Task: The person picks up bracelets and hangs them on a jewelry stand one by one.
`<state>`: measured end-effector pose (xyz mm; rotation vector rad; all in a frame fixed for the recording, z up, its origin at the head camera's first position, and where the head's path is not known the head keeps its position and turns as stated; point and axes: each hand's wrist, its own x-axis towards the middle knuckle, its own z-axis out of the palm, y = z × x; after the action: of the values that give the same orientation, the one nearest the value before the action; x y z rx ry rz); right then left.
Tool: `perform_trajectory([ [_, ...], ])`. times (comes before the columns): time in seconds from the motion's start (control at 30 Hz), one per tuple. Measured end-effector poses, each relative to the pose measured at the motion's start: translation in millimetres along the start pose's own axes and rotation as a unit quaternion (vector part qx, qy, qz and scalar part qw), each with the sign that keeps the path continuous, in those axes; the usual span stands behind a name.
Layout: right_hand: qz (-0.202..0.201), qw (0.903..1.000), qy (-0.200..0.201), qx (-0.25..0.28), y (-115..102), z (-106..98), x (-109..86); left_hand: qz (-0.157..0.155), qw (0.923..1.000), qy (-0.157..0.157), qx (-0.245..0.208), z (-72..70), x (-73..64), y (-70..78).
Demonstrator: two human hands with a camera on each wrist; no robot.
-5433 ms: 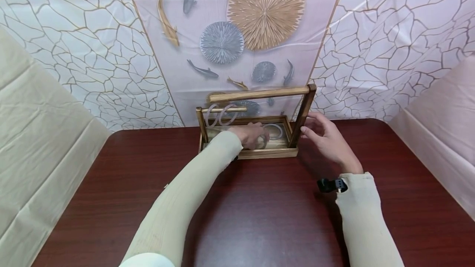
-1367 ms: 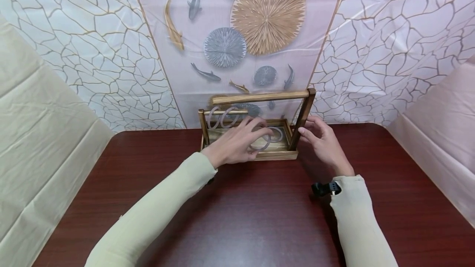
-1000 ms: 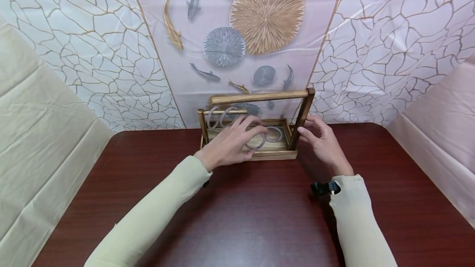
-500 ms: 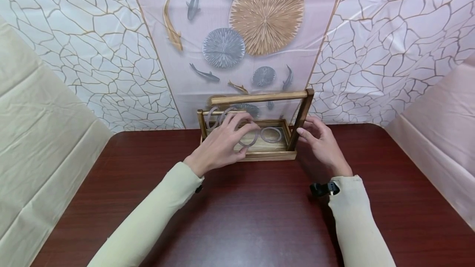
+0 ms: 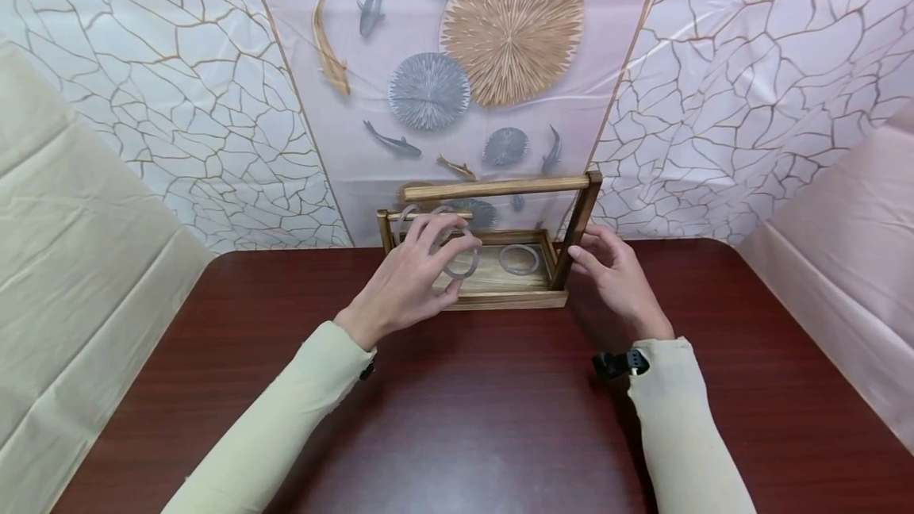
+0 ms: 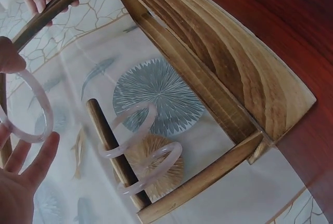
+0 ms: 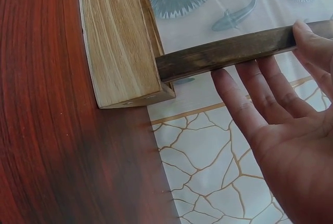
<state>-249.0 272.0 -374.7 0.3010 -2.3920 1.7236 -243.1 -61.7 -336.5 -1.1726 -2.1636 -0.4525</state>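
Thumb and fingertips of my left hand (image 5: 400, 284) pinch a pale translucent bangle (image 6: 48, 112), raised in front of a wooden jewelry stand's tray (image 5: 507, 301). Two similar bangles hang on the stand's lower bar (image 6: 115, 148); in the head view my left fingers partly cover them. One more bangle (image 5: 519, 272) lies flat on the tray floor, toward the right. My right hand (image 5: 624, 280) grips the tall dark upright post (image 7: 229, 52) at the stand's right end, thumb on one side and fingers on the other.
An upper wooden bar (image 5: 493, 187) reaches left from the tall post, above the tray. The stand sits near the back edge of a dark red-brown table (image 5: 471, 419). Behind it hangs a patterned cloth (image 5: 510, 30), and pale cloth walls (image 5: 78, 276) flank the table.
My left hand has come out of the tray with a bangle and moved left toward the lower bar, revealing more of the tray floor. The right hand keeps its hold on the post.
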Motion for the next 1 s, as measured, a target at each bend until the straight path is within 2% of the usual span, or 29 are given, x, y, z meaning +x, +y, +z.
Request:
perform_trajectory([
  [0.4,0.000,1.0000,0.002,0.007,0.3,0.3,-2.9,-0.006,0.9977,0.067,0.005,-6.8,-10.8,-1.0],
  [0.73,-0.002,1.0000,0.004,0.003,2.2,0.2,-2.5,-0.007,0.9953,0.095,0.015,-14.5,-18.4,-6.4],
  [1.0,-0.005,1.0000,0.002,0.003,1.1,1.8,-0.7,-0.021,0.9915,0.126,0.022,-21.9,-23.7,-10.6],
])
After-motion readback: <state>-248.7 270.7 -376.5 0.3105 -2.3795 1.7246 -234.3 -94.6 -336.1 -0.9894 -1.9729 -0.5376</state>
